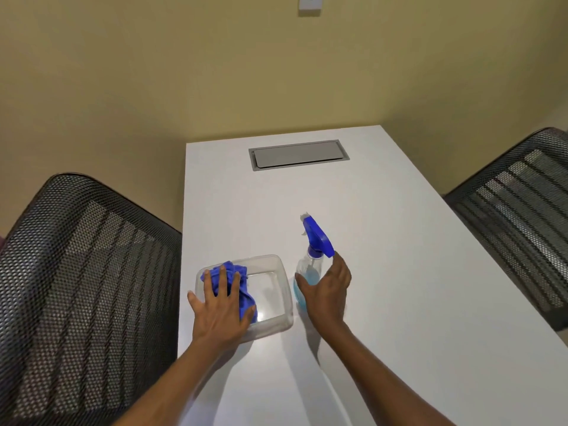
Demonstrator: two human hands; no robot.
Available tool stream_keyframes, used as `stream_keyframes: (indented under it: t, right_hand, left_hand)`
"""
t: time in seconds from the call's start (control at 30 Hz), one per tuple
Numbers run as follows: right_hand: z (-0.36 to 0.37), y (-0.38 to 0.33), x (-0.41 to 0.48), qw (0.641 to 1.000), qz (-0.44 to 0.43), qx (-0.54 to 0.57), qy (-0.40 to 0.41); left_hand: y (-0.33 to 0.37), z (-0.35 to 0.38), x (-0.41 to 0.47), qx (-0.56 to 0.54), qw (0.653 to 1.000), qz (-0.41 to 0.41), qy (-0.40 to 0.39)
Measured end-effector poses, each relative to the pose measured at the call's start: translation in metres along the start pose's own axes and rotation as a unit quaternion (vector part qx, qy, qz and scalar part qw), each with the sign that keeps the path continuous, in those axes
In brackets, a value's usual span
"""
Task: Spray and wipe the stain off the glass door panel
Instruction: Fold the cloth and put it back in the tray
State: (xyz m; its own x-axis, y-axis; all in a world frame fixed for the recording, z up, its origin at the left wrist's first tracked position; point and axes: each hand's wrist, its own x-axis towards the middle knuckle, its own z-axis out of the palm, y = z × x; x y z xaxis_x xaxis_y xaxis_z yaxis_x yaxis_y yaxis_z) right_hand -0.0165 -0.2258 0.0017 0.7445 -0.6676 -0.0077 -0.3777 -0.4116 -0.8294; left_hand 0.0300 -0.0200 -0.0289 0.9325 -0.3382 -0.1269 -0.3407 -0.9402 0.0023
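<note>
A clear spray bottle point(309, 265) with a blue trigger head and pale blue liquid stands upright on the white table point(384, 272). My right hand point(327, 290) is curved around the bottle's near right side, fingers apart, at or just off its surface. A crumpled blue cloth point(238, 279) lies in the left half of a clear plastic tub point(276, 290). My left hand point(221, 309) lies flat on the cloth with fingers spread over it. No glass door panel is in view.
Black mesh chairs stand on both sides of the table, one at the left point(86, 287) and one at the right point(516, 210). A grey cable hatch point(298, 155) is set into the tabletop's far end. A beige wall with a white outlet plate point(310, 4) rises behind.
</note>
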Motion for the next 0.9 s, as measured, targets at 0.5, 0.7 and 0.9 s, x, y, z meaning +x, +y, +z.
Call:
stream_keyframes:
  t: [0.5, 0.7, 0.9]
  right_hand:
    - [0.0, -0.015, 0.012, 0.98, -0.001, 0.188, -0.06]
    - [-0.014, -0.051, 0.002, 0.968, -0.036, 0.242, -0.057]
    - [-0.001, -0.064, -0.012, 0.972, -0.041, 0.22, -0.069]
  left_hand:
    - [-0.003, 0.008, 0.003, 0.012, 1.0, -0.014, -0.009]
    - [-0.003, 0.008, 0.002, 0.001, 1.0, -0.014, -0.007]
    - [-0.004, 0.014, 0.004, 0.007, 1.0, -0.025, -0.017]
